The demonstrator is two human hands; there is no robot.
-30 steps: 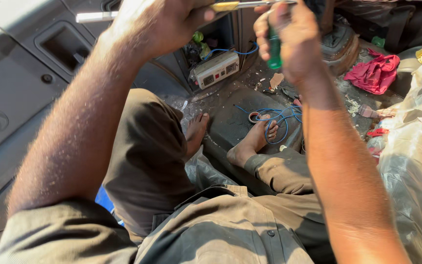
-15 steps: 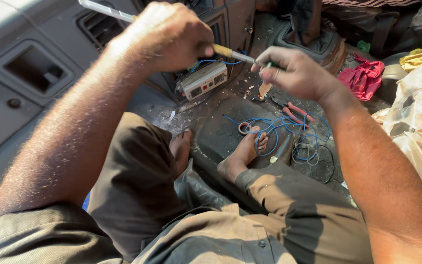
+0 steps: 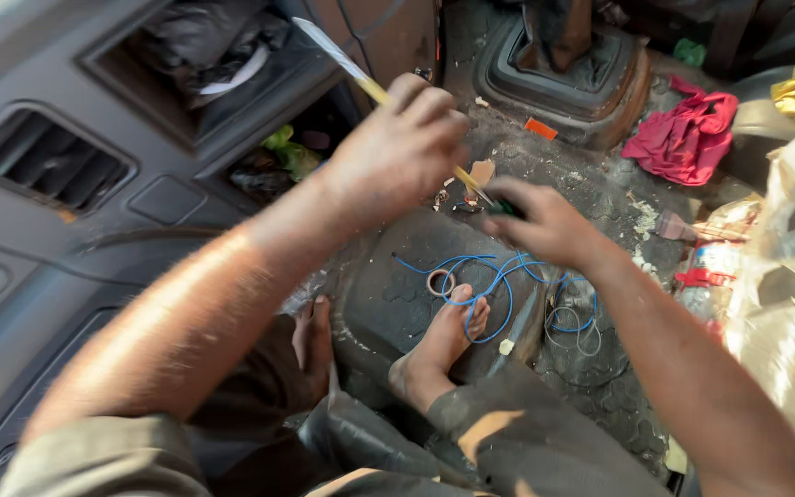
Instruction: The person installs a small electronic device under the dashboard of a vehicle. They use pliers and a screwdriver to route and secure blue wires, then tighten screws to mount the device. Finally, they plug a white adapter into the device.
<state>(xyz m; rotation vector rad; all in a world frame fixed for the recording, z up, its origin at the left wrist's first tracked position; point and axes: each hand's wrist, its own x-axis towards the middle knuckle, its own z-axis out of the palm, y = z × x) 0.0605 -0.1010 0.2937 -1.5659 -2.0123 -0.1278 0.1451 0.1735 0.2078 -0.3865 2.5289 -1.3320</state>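
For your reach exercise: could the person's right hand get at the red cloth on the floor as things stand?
Probably yes: the right hand lies nearest the red cloth, with bare, littered floor mat between them, though its fingers are closed on a small green thing.

The dusty black rubber floor mat (image 3: 600,387) carried loose loops of blue wire (image 3: 494,285), a small tape ring (image 3: 440,282), a crumpled red cloth (image 3: 685,138), the person's bare foot (image 3: 434,354), and what seemed paper scraps (image 3: 641,219).
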